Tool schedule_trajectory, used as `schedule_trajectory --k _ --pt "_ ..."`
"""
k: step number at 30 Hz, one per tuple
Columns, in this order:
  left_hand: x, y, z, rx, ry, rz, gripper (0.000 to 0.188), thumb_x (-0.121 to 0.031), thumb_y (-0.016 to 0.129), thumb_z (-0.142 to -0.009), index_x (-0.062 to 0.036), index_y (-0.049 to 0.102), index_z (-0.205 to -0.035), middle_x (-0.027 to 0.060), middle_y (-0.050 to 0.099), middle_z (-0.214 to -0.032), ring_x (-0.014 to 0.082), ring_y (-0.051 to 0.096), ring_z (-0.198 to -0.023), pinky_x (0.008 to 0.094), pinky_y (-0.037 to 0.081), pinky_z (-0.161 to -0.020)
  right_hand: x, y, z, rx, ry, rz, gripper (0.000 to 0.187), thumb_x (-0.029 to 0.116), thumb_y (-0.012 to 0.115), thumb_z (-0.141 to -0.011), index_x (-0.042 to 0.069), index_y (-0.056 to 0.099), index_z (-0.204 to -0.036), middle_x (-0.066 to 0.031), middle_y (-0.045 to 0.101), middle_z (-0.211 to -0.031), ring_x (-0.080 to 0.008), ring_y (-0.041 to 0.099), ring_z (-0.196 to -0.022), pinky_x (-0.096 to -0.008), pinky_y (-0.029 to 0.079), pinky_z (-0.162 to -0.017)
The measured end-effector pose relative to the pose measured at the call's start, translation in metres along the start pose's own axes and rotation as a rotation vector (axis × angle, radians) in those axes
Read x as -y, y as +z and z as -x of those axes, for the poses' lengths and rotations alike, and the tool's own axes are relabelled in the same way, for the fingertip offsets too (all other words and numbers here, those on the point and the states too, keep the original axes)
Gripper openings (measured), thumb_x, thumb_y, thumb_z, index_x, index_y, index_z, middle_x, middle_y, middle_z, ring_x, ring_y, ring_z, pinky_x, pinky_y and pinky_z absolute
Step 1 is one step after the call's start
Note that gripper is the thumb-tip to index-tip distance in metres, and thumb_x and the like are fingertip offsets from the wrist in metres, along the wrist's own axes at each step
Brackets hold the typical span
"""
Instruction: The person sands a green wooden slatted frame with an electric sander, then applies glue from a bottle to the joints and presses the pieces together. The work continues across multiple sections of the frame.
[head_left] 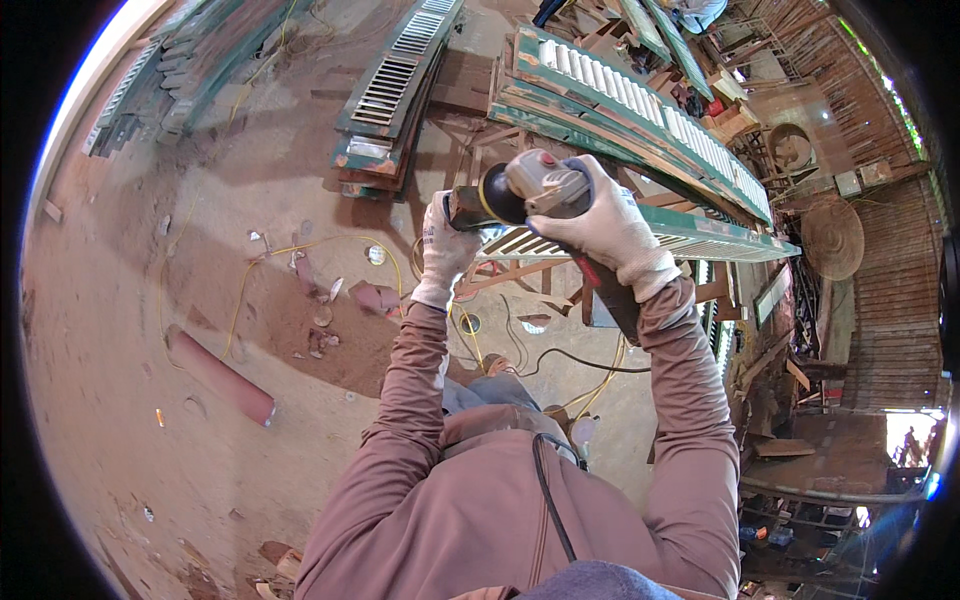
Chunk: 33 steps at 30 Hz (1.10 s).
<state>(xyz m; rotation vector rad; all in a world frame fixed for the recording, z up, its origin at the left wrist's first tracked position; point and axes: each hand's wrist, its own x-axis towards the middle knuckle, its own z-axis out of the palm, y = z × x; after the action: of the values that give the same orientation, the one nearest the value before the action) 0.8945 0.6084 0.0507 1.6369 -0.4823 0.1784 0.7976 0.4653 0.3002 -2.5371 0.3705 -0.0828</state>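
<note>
Shutter (pixel 690 240) ahead of person, rail green: likely unfinished. Sander (pixel 548 188) at shutter's left end; disc contact, cannot tell. Right hand (pixel 603 228) fingers wrapped round sander; left hand (pixel 447 248) fingers curled on dark wood at same end. Beyond shutter, two stacks (pixel 640 122) (pixel 392 95), green; whether sanded, cannot tell.

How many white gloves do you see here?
2. One glove covers the person's left hand; the other glove covers their right hand, which holds a power tool. More may be hidden.
</note>
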Motion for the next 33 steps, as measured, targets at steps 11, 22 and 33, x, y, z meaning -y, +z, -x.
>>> schedule_trajectory --k 11,22,33 --pt "0.017 0.003 -0.007 0.009 -0.056 0.192 0.071 -0.012 0.101 -0.064 -0.0073 0.057 -0.12 0.0086 0.069 -0.116 0.0227 0.066 -0.102 0.038 0.055 -0.092 -0.128 -0.021 0.127 -0.493 0.275 -0.783 0.058 0.022 0.092 -0.084 0.004 0.062 -0.13 -0.0098 0.072 -0.11 -0.0167 0.071 -0.096 -0.0299 0.058 -0.085" --pt "-0.017 -0.001 -0.003 0.034 -0.252 0.383 0.058 0.005 0.08 -0.089 -0.0054 0.054 -0.139 0.0099 0.068 -0.126 0.0174 0.069 -0.107 0.0317 0.059 -0.091 -0.202 0.016 0.388 -1.09 0.952 -1.067 0.043 0.042 0.074 -0.097 0.011 0.057 -0.122 -0.0067 0.063 -0.08 -0.0215 0.066 -0.063 -0.0388 0.059 -0.055" --pt "-0.018 0.016 -0.01 -0.26 -0.321 0.51 0.05 -0.027 0.072 -0.104 0.0004 0.055 -0.141 0.0124 0.065 -0.137 0.0215 0.063 -0.124 0.0362 0.048 -0.111 -0.29 0.005 0.458 -1.345 0.936 -1.239 0.043 0.042 0.073 -0.097 0.011 0.056 -0.121 -0.0088 0.064 -0.08 -0.023 0.066 -0.062 -0.0384 0.059 -0.055"
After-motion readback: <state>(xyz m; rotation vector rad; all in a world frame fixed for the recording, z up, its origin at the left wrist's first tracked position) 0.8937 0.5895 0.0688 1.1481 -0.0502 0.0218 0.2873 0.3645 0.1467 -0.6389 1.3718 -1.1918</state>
